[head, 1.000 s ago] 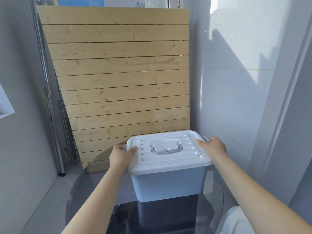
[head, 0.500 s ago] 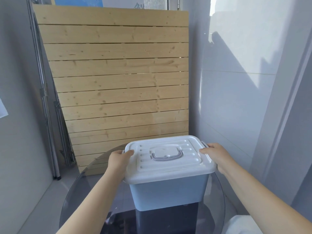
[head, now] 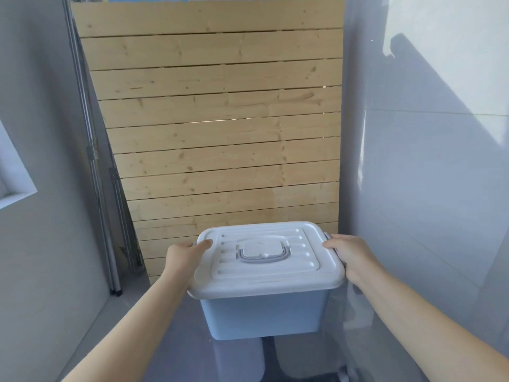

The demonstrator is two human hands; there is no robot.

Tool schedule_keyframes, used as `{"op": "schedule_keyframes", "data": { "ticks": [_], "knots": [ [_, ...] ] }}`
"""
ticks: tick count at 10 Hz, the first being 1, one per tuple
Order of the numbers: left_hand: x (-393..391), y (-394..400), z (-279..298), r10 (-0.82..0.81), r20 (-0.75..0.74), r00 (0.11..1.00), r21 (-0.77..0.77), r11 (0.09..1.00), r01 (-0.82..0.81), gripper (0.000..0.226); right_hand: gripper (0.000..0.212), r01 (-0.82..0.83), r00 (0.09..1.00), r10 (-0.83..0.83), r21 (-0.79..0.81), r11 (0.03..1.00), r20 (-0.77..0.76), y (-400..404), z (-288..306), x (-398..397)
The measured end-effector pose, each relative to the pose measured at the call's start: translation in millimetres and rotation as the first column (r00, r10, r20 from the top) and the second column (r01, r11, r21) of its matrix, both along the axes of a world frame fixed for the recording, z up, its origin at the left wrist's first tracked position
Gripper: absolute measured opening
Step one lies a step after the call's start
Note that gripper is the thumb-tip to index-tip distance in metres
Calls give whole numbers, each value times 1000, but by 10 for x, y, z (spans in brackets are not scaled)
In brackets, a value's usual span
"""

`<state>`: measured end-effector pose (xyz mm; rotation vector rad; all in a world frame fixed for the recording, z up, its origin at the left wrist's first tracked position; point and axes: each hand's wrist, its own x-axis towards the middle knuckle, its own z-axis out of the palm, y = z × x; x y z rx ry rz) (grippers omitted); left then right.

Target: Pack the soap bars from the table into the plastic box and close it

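Observation:
A pale blue plastic box [head: 264,315] stands on the round glass table [head: 176,351], with its white lid [head: 264,260] shut on top. A grey carry handle [head: 263,256] lies flat in the lid's middle. My left hand [head: 184,257] grips the lid's left edge, thumb on top. My right hand [head: 354,256] grips the right edge over the side latch. No soap bars are in view; the box's inside is hidden.
A slatted wooden panel [head: 220,133] leans against the wall behind the table. Folded metal stands [head: 104,202] lean in the left corner. A white tiled wall [head: 427,161] runs close along the right.
The box and both hands sit a little nearer and lower in view, with the camera tilted. Both hands keep their grip on the lid's sides.

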<state>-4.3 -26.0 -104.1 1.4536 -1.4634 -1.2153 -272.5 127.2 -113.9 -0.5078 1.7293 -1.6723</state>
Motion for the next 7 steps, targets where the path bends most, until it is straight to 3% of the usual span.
{"op": "schedule_keyframes", "data": {
  "ticks": [2, 5, 6, 7],
  "knots": [
    [69, -388, 39, -1, 70, 998, -34, 999, 3, 32, 32, -56, 998, 55, -22, 998, -22, -484, 76, 48],
    [67, -457, 48, -76, 393, 916, -62, 992, 109, 25, 33, -184, 981, 187, 70, 981, -50, -493, 71, 30],
    [33, -352, 67, -53, 517, 854, -152, 976, 153, 27, 10, -248, 962, 260, 139, 959, -77, -396, 197, 79],
    [-28, -196, 95, 24, 423, 906, -295, 949, 113, 43, 16, -95, 955, 125, 123, 988, -268, -261, 349, 93]
  ]
}}
